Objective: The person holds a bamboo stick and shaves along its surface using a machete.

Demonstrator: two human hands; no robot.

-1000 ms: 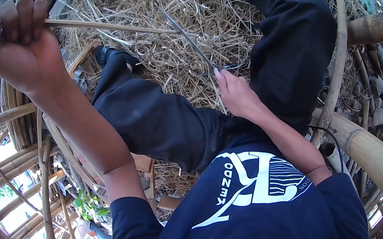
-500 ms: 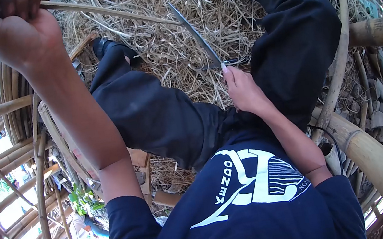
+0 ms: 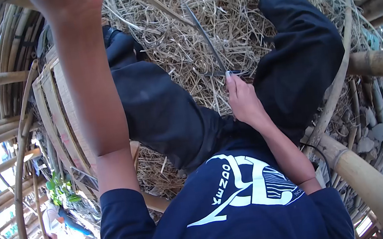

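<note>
My left hand (image 3: 69,0) is raised at the top left edge; its palm side and wrist show, but the fingers are cut off by the frame. A thin bamboo strip (image 3: 154,0) slants down from the top edge to the blade; its upper end is out of view. In front of my lap, my right hand (image 3: 244,97) is closed round the handle of a long, narrow knife (image 3: 206,38), with the blade pointing away from me. The strip's lower end lies beside or against the blade; contact cannot be told.
Pale shavings (image 3: 166,49) cover the ground between my legs. A wooden slatted piece (image 3: 59,109) stands left of my raised arm. Thick bamboo poles (image 3: 365,172) and stones (image 3: 377,134) lie to the right. Another person (image 3: 60,218) is at the lower left.
My left hand has moved right and further out at the top, and the strip is now steeper. The knife in my right hand has moved slightly right and down with the view shifting.
</note>
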